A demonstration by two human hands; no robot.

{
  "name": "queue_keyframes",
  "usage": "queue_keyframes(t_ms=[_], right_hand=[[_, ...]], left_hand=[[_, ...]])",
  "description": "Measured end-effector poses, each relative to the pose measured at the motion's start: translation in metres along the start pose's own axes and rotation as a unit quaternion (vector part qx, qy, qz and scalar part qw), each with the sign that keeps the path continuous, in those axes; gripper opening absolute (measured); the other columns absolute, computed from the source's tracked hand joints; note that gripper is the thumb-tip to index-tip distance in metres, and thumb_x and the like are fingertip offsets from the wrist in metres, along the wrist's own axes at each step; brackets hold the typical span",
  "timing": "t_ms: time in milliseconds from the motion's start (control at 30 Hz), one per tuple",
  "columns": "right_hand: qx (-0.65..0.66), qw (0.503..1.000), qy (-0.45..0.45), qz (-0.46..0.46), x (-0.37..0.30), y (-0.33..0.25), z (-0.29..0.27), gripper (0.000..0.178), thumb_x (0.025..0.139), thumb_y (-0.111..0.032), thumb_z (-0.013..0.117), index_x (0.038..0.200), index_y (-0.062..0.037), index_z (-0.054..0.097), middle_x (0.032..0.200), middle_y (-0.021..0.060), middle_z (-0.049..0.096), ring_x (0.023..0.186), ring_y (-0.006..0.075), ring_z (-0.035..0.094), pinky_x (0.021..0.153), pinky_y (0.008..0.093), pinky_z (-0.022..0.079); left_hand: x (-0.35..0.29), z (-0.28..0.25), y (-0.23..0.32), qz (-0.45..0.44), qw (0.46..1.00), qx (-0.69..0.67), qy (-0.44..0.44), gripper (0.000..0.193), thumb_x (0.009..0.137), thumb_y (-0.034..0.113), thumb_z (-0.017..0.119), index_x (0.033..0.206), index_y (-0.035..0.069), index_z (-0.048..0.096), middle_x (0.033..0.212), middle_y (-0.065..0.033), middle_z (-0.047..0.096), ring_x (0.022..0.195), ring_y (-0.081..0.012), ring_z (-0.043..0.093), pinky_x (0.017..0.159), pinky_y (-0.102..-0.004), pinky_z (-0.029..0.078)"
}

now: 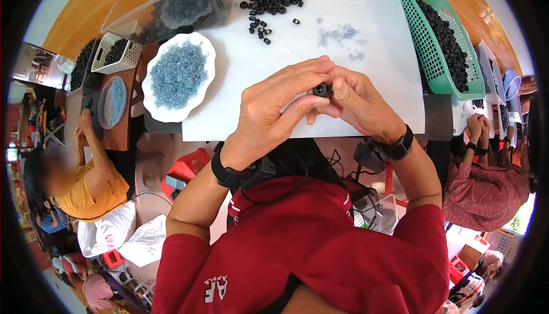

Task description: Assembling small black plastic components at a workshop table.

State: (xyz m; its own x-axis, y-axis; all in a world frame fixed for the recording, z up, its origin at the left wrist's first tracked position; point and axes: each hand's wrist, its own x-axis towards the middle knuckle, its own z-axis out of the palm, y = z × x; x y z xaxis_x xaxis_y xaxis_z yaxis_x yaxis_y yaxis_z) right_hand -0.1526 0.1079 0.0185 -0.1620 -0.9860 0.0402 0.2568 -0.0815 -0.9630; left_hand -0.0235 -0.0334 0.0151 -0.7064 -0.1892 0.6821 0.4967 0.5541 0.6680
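Note:
Over the near part of a white sheet (377, 16), my two hands meet around one small round black part (322, 90) with a hole in its middle. My left hand (280, 96) pinches it between thumb and fingers. The fingers of my right hand (357, 96) close against its other side; whether they hold a second tiny piece I cannot make out. Beyond my hands lie a loose group of black ring-shaped parts (274, 2) and a scatter of tiny clear bluish pieces (343, 32).
A scalloped white dish (147, 99) of the clear bluish pieces stands at the left. Behind it is a clear plastic bin (137, 14) with black parts. A green basket (426, 45) of black parts stands at the right. People work at both sides, one in a yellow shirt (94, 194).

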Motion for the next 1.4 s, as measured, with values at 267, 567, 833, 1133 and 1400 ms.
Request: queue_keyframes(t_ms=[267, 567, 833, 1133, 1400], right_hand=[[0.003, 1.000, -0.004, 0.000, -0.003, 0.002, -0.002, 0.046, 0.100, -0.040, 0.048, 0.114, 0.0027, 0.055, 0.072, 0.0017, 0.053, 0.068, 0.0117, 0.056, 0.071, 0.0262, 0.048], [0.102, 0.991, 0.080, 0.025, 0.000, 0.009, 0.015, 0.039, 0.102, -0.039, 0.043, 0.109, -0.0027, 0.055, 0.084, 0.0012, 0.049, 0.067, 0.0100, 0.045, 0.068, 0.0288, 0.048], [0.235, 0.965, 0.077, 0.088, 0.000, 0.005, 0.019, 0.034, 0.100, -0.041, 0.046, 0.108, -0.0087, 0.055, 0.088, -0.0021, 0.048, 0.072, 0.0085, 0.042, 0.062, 0.0261, 0.042], [0.234, 0.966, 0.055, 0.092, -0.005, 0.008, 0.019, 0.033, 0.097, -0.042, 0.053, 0.100, -0.0101, 0.058, 0.076, -0.0062, 0.041, 0.066, 0.0049, 0.036, 0.059, 0.0219, 0.035], [0.205, 0.965, 0.120, 0.107, -0.003, 0.006, 0.024, 0.035, 0.098, -0.042, 0.051, 0.098, -0.0077, 0.057, 0.076, -0.0056, 0.045, 0.065, 0.0047, 0.039, 0.057, 0.0220, 0.036]], left_hand=[[0.002, -0.007, 0.003, 0.023, 0.998, 0.016, -0.049, 0.029, 0.080, 0.001, 0.067, 0.109, -0.001, 0.066, 0.117, -0.0182, 0.065, 0.112, -0.0328, 0.062, 0.090, -0.0368, 0.053], [0.002, -0.001, -0.005, 0.048, 0.995, 0.088, 0.005, 0.025, 0.078, -0.003, 0.068, 0.103, -0.006, 0.064, 0.109, -0.0186, 0.067, 0.109, -0.0344, 0.063, 0.088, -0.0380, 0.054], [-0.001, -0.005, -0.008, 0.003, 0.999, 0.041, -0.019, 0.030, 0.079, -0.005, 0.065, 0.109, -0.002, 0.066, 0.117, -0.0175, 0.065, 0.115, -0.0318, 0.060, 0.093, -0.0368, 0.052], [-0.003, -0.004, -0.002, 0.008, 1.000, 0.017, -0.016, 0.023, 0.077, -0.004, 0.067, 0.100, -0.005, 0.066, 0.107, -0.0199, 0.067, 0.098, -0.0314, 0.068, 0.080, -0.0337, 0.056], [-0.007, 0.003, -0.006, -0.042, 0.999, -0.011, -0.004, 0.024, 0.078, -0.002, 0.068, 0.102, -0.004, 0.066, 0.108, -0.0188, 0.068, 0.097, -0.0314, 0.068, 0.081, -0.0335, 0.056]])
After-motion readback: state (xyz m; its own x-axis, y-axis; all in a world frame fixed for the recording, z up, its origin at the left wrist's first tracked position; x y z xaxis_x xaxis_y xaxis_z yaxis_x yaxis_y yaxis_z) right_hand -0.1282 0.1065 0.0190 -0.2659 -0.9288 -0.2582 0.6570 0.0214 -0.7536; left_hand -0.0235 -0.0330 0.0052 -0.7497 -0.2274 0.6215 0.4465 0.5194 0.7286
